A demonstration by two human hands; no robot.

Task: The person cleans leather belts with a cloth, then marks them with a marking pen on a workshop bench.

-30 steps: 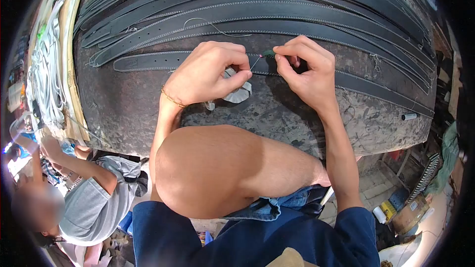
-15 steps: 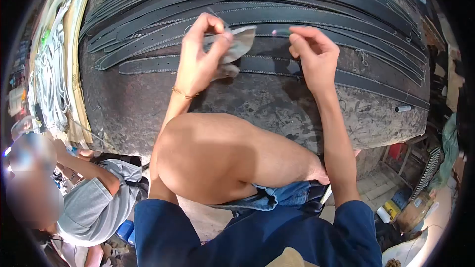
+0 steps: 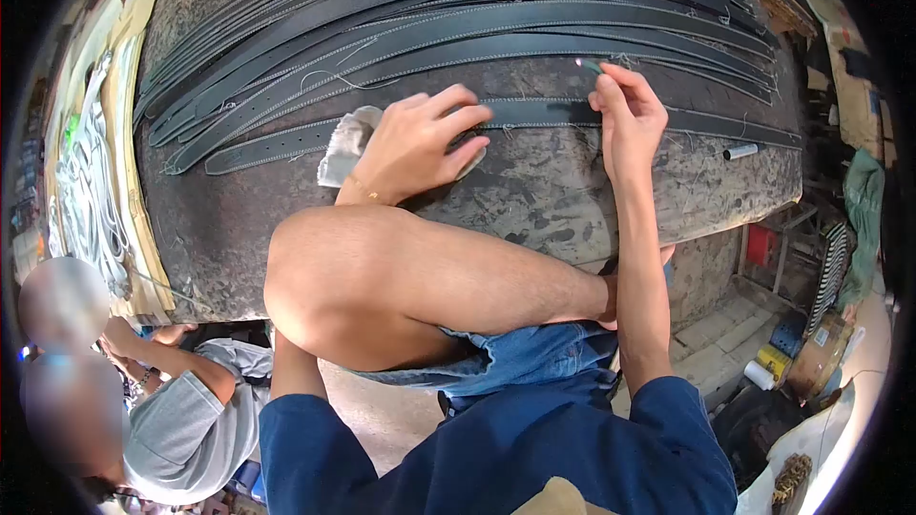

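Note:
My left hand (image 3: pixel 415 143), fingers apart, is over a crumpled grey-white cloth (image 3: pixel 343 145) at the front black belt (image 3: pixel 534 114). The cloth shows beside the wrist; what lies beneath the palm is hidden. My right hand (image 3: pixel 634 119) pinches a small, thin green stick (image 3: pixel 589 67) with a bright tip pointing left, just above the belts. The front belt has pale edge stitching, punched holes at its left end and loose thread ends along its lower edge. Behind it lie several similar black belts (image 3: pixel 448 24), with a loose thread curled on them.
The dark, worn work table (image 3: pixel 219 248) has a small silver cylinder (image 3: pixel 740 152) at right. White straps (image 3: pixel 91 181) hang at the left. A person in a grey shirt (image 3: pixel 186 439) sits at lower left. My raised knee (image 3: pixel 324 267) is against the table's front.
My left hand has come down towards the front belt with the cloth, its pinch now opened out. My right hand still holds the green stick, its tip now pointing up-left. The view has shifted.

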